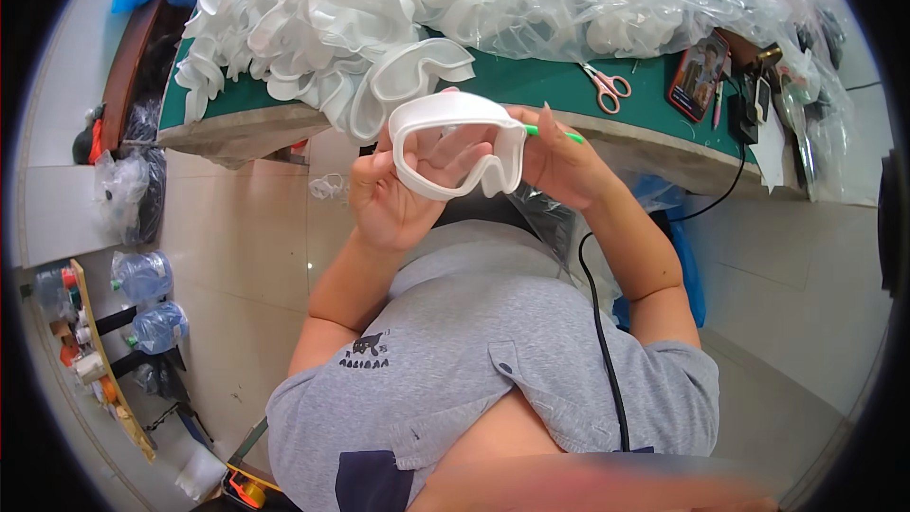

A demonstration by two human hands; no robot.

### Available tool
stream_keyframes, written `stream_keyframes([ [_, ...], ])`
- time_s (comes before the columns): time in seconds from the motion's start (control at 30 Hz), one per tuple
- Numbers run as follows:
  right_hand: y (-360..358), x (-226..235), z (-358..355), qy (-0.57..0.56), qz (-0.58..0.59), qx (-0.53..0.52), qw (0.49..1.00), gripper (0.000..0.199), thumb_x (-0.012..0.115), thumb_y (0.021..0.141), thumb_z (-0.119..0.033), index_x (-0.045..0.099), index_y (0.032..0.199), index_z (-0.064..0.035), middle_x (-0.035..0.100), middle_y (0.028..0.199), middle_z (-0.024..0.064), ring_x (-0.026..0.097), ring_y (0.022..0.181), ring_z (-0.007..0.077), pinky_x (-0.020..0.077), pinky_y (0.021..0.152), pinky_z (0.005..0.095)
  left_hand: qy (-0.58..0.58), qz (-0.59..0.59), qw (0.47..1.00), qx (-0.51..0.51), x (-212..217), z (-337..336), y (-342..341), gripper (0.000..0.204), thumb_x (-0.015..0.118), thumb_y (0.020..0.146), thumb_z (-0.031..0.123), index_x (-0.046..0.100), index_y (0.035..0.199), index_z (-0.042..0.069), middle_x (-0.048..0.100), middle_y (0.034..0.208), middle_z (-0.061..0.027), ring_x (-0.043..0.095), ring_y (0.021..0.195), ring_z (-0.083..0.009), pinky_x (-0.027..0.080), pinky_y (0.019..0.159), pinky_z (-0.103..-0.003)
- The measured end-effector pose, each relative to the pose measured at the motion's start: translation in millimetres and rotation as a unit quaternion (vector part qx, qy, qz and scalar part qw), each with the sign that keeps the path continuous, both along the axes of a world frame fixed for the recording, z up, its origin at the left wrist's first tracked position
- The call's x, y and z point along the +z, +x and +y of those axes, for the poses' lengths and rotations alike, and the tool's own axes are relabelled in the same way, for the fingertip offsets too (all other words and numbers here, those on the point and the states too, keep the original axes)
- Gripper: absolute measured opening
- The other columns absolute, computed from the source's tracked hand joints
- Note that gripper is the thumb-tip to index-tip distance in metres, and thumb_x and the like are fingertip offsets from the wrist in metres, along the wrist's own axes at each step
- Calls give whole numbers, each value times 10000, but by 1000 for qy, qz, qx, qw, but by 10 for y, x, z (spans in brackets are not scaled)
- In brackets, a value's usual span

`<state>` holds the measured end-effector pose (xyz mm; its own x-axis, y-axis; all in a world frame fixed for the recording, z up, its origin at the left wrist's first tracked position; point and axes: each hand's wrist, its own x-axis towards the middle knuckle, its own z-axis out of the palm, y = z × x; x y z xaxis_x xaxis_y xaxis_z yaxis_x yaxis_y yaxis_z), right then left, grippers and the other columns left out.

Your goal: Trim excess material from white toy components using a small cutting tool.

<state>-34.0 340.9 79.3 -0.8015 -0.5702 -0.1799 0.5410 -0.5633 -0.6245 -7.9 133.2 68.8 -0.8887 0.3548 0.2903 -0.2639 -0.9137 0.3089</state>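
In front of my chest I hold a white goggle frame [445, 112] with a nose notch at its lower edge. My left hand [389, 199] grips its left side, thumb in front, with fingers showing through the opening from behind. At the frame's right end is my right hand [569, 166], its thumb raised and its fingers partly hidden by the frame. A thin bright-green stick-like tool [559, 135] lies in the right hand and points toward the frame's edge; its tip is hidden. Just beyond the frame, more white goggle frames [379, 85] overhang the table's near edge.
A green-topped table [526, 81] bears a heap of white frames and clear plastic bags [607, 0]. Pink-handled scissors [607, 87], a phone [699, 78] and a black adapter [744, 118] lie at the right. A black cable [595, 294] runs down over my shirt. Water jugs [156, 327] stand at left.
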Motion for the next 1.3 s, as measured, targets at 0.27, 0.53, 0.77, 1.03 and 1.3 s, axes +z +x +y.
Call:
stream_keyframes([
  [0.27, 61, 201, 391, 221, 286, -133, 923, 158, 647, 881, -164, 562, 863, -32, 577, 816, 67, 522, 719, 107, 415, 632, 227, -132, 22, 991, -4, 59, -141, -85, 259, 462, 897, 235, 462, 1054, 30, 487, 1288, -291, 619, 1051, -352, 433, 984, -477],
  [0.53, 98, 307, 610, 337, 310, -155, 875, 124, 682, 847, -108, 618, 864, -3, 606, 822, 54, 530, 726, 94, 414, 650, 212, -368, 22, 911, 186, 33, -84, -66, 127, 598, 923, 134, 554, 906, 17, 650, 802, -67, 621, 741, -116, 483, 712, -236],
  [0.77, 140, 165, 792, 245, 185, -171, 936, 164, 675, 855, -108, 634, 964, 7, 635, 844, 53, 571, 700, 98, 449, 649, 222, -410, 41, 882, 231, 11, -65, -78, 180, 606, 914, 186, 552, 913, 14, 653, 796, -89, 662, 697, -167, 541, 684, -272],
  [1.03, 112, 72, 918, 82, 6, -126, 989, 269, 589, 885, -38, 566, 1147, 17, 661, 1010, 155, 670, 887, 197, 547, 760, 263, -129, -165, 978, 4, -68, -120, -171, 134, 528, 949, 119, 503, 1060, 48, 640, 1038, -166, 655, 971, -217, 562, 846, -333],
  [1.3, 141, -157, 860, 144, -38, -132, 980, 319, 547, 903, -34, 509, 1212, 36, 634, 1071, 148, 659, 903, 181, 562, 784, 258, -7, -142, 989, -51, 160, 11, -52, 322, 243, 1024, 202, 299, 1296, 40, 462, 1298, -304, 492, 1219, -369, 434, 1020, -492],
])
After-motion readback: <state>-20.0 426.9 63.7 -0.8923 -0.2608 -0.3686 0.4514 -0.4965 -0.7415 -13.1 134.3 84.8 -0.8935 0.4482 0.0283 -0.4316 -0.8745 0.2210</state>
